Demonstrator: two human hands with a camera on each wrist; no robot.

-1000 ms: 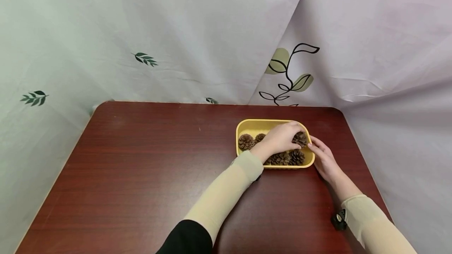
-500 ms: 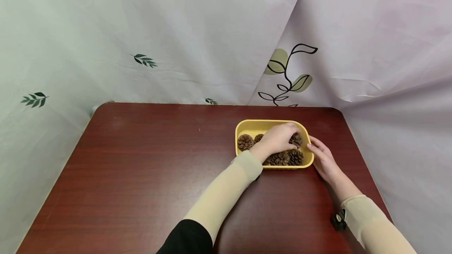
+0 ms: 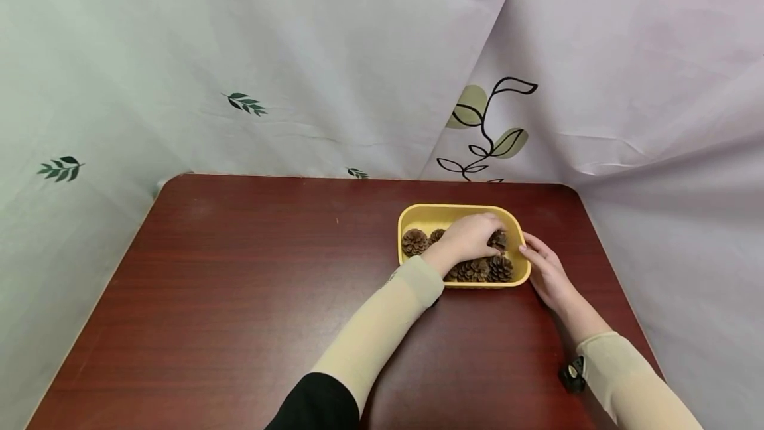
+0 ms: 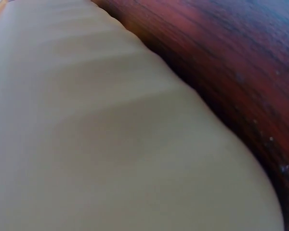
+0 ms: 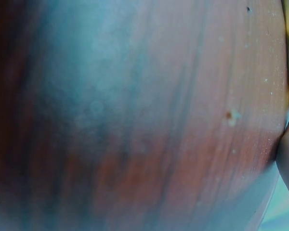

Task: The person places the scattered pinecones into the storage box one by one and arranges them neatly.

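A yellow plastic basket (image 3: 455, 209) holding several brown pinecones stands toward the back right of the table in the head view. My left hand (image 3: 471, 236) reaches into it and grips a pinecone (image 3: 498, 239) between thumb and fingers. More pinecones lie along the front wall, such as one pinecone (image 3: 500, 269), and a pinecone (image 3: 414, 242) sits at the left end. My left hand and forearm hide part of the inside. At the basket's right end, my right hand (image 3: 552, 277) holds the rim, thumb over the edge and fingers along the outside.
The dark red wooden table (image 3: 239, 297) stretches left and forward of the basket. A pale cloth (image 3: 334, 65) with leaf prints hangs behind the table. The left wrist view is mostly a sleeve (image 4: 111, 134); the right wrist view is mostly tabletop (image 5: 159, 106).
My left hand has moved slightly to the left and lower into the basket with the pinecone. My right hand and the basket have stayed almost where they were.
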